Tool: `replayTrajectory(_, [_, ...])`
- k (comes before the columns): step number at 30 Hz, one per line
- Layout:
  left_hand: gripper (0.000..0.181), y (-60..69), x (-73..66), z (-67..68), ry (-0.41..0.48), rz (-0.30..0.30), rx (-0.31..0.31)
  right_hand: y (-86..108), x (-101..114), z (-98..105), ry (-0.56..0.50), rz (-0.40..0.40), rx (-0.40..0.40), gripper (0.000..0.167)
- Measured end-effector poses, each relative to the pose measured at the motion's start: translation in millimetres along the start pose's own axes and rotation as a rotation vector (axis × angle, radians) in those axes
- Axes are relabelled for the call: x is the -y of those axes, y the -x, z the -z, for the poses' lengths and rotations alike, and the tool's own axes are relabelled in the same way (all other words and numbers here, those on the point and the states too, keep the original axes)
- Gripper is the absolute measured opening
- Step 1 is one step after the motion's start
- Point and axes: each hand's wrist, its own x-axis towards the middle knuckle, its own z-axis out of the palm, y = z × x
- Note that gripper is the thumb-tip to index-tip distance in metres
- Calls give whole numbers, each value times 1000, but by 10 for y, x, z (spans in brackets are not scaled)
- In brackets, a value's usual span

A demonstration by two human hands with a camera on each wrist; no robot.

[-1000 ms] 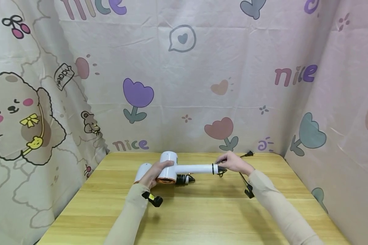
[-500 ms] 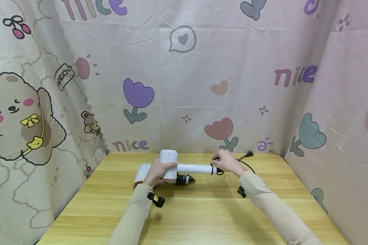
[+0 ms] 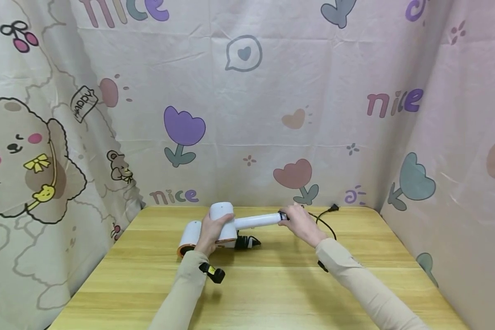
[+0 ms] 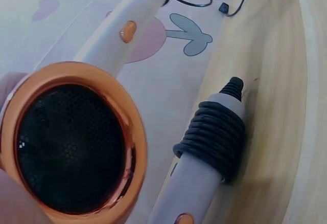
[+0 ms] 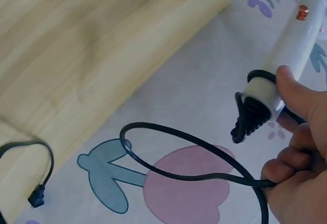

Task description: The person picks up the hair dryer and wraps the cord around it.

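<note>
My left hand (image 3: 209, 233) holds a white hair dryer (image 3: 222, 214) by its head, raised over the table. The dryer's copper-rimmed intake (image 4: 71, 147) fills the lower left of the left wrist view. At the handle's far end, my right hand (image 3: 303, 223) grips the black power cord (image 5: 204, 145), with its thumb against the handle. One turn of cord circles the handle near its ribbed black end (image 5: 254, 115); a loose loop hangs from the curled fingers. A second white hair dryer (image 3: 190, 234) lies on the table behind my left hand, its cord (image 4: 212, 137) wound tightly round its handle.
The cord's plug (image 3: 333, 207) lies on the wooden table (image 3: 264, 293) near the back right edge. A patterned cloth (image 3: 247, 114) hangs behind the table and along both sides. Each wrist carries a small black camera (image 3: 212, 272).
My right hand has moved left onto the handle's end with the cord. The handle now tilts up at that end. My left hand still holds the dryer's head, which has turned slightly.
</note>
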Motion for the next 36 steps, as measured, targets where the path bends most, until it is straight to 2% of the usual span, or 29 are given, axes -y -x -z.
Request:
replayTrajectory(4, [81,-9,0,16,39,69,41,33,-19,-38,64,48,-41,19])
replayTrajectory(7, [81,-9,13,23,42,86,48,41,-32,-72,105,81,-71,19])
replayTrajectory(12, [89,4,31,17,19,56,23,64,-34,-106,143,104,-94,19])
replayTrajectory(19, [75,47,9,-25,-14,-28,-67,74,-17,-130,154,139,-190,20])
replayTrajectory(22, [73,64,2,-50,-21,-63,-122,76,-11,-171,118,132,-217,14])
replayTrajectory(26, [69,47,6,-56,-2,-87,-193,91,20,-217,46,80,-229,26])
replayTrajectory(33, [69,-11,-12,-31,151,-21,-246,136,27,-210,-191,-46,-180,36])
replayTrajectory(36, [69,-26,-31,-23,213,0,-252,148,-43,-192,-361,-110,-135,34])
